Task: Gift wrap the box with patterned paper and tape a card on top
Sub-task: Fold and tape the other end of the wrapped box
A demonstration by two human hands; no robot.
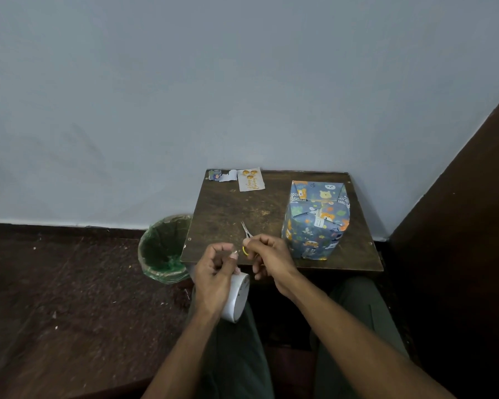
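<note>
The box (317,220) stands wrapped in patterned paper on the desk (222,208), its end folds closed, so the step in hand looks like cutting a strip of tape for the card. The left hand (213,272) holds a white tape roll (236,298) below the desk's near edge, its fingers (233,254) curled, thumb and forefinger seeming to pinch a pulled end, though the strip itself is too thin to see. The right hand (267,254) grips small scissors (247,234) by the yellow handle, fingers clamped round it, blades pointing away over the desk; whether the blades are parted I cannot tell.

The next move, as I judge it, calls for bringing the blades across the tape between the two hands, then fetching the card (251,180).

The box sits just right of and beyond the right fingers, close but not touching. The card lies well beyond both hands at the desk's far edge, with paper scraps (222,175) beside it. A green-lined bin (163,249) stands on the floor left of the left fingers.
</note>
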